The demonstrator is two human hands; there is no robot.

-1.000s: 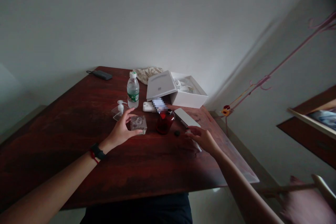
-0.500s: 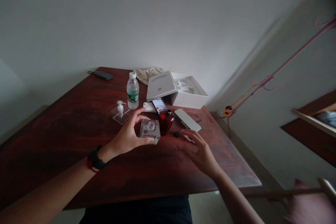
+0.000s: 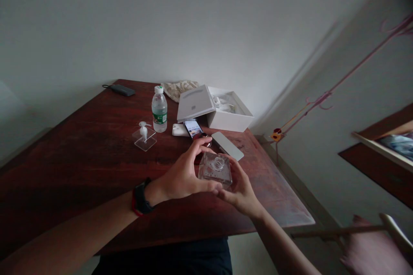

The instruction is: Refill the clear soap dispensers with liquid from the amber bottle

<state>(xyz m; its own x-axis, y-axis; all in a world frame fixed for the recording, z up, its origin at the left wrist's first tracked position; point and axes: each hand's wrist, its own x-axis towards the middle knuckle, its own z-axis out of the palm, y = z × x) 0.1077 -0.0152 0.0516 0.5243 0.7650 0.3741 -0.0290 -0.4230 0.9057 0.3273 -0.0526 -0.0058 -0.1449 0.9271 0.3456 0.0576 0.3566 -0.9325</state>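
Observation:
A clear, square, open-necked bottle point(image 3: 215, 168) is held above the near part of the table, its threaded neck facing up and towards me. My left hand point(image 3: 184, 172) grips its left side, thumb along the front edge and fingers at the back. On the opposite side my right hand point(image 3: 240, 189) curls round the bottle, its thumb close to the left thumb. Behind the fingers, a dark red bottle point(image 3: 207, 142) is mostly hidden. A white pump head point(image 3: 143, 131) stands at a clear square plate point(image 3: 149, 142) to the left.
A water bottle point(image 3: 159, 111) with a green label stands behind the plate. Farther back are a phone point(image 3: 194, 128), a white case point(image 3: 179, 130), an opened white box point(image 3: 230, 116), a silver slab point(image 3: 227, 146), a patterned cloth point(image 3: 178, 89) and a dark grey pouch point(image 3: 119, 90).
My left hand has carried the clear bottle to the right. My right hand, empty before, has closed round its right side. The view has shifted slightly.

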